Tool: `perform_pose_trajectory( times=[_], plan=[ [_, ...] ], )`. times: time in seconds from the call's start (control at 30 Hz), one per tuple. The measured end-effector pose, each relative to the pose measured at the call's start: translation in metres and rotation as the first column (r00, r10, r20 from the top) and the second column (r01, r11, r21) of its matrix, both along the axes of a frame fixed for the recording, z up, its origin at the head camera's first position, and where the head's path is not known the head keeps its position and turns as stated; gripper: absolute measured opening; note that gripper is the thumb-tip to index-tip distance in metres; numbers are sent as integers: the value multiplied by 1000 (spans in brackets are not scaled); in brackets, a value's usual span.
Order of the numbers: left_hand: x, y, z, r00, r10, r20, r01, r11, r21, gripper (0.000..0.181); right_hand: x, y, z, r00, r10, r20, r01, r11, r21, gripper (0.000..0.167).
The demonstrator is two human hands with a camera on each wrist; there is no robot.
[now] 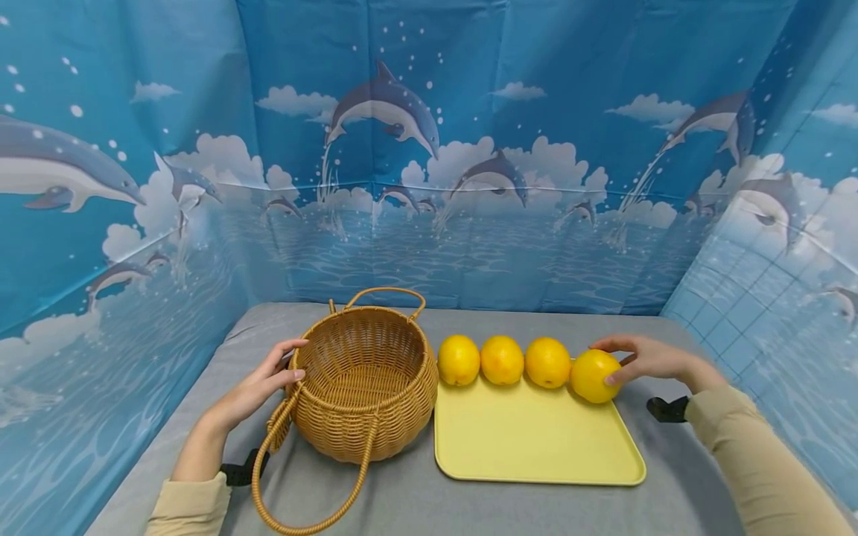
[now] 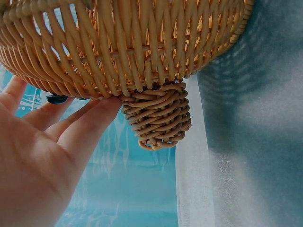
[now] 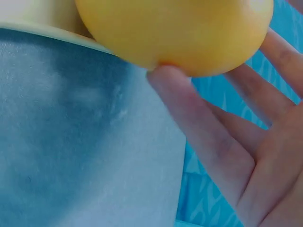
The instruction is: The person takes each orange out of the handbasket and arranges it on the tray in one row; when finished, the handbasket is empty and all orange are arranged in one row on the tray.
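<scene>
A round wicker basket (image 1: 365, 424) stands left of centre, its inside bare. My left hand (image 1: 258, 383) rests against its left rim, fingers fairly straight. In the left wrist view the fingers (image 2: 90, 127) touch the basket's woven side beside a small wicker stub (image 2: 158, 116). My right hand (image 1: 646, 361) holds the rightmost yellow orange (image 1: 593, 376) between thumb and fingers, at the right edge of a yellow tray (image 1: 536, 447). Whether that orange touches the tray is unclear. Left of it, three more oranges (image 1: 547, 362) line the tray's far edge.
One basket handle (image 1: 311, 527) hangs down toward the front of the grey-covered table (image 1: 489, 514); the other handle (image 1: 385, 290) leans to the back. Blue dolphin-printed curtains (image 1: 415, 246) enclose the table at the back and both sides.
</scene>
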State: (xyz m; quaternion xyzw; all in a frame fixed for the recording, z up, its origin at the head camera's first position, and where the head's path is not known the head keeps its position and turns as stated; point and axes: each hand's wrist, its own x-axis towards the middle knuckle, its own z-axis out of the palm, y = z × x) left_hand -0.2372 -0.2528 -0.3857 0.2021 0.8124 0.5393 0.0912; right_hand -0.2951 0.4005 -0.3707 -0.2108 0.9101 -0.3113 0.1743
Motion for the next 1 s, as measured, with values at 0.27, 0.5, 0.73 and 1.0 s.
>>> perform_pose_trajectory(
  times=[0.27, 0.5, 0.73, 1.0],
  plan=[
    [-1, 0, 0, 1000, 5, -1, -5, 1000, 1, 53, 1, -5, -5, 995, -88, 48, 90, 995, -50, 70],
    [0, -3, 0, 1000, 8, -2, -8, 1000, -3, 53, 9, -20, -27, 980, -190, -51, 181, 972, -150, 64],
    [1, -5, 0, 1000, 5, -5, -5, 1000, -5, 52, 16, -39, -51, 930, -298, -216, 261, 948, -183, 72],
    [-1, -3, 0, 1000, 3, 0, -3, 1000, 1, 53, 19, -42, -76, 878, -364, -312, 303, 926, -227, 111]
  ],
)
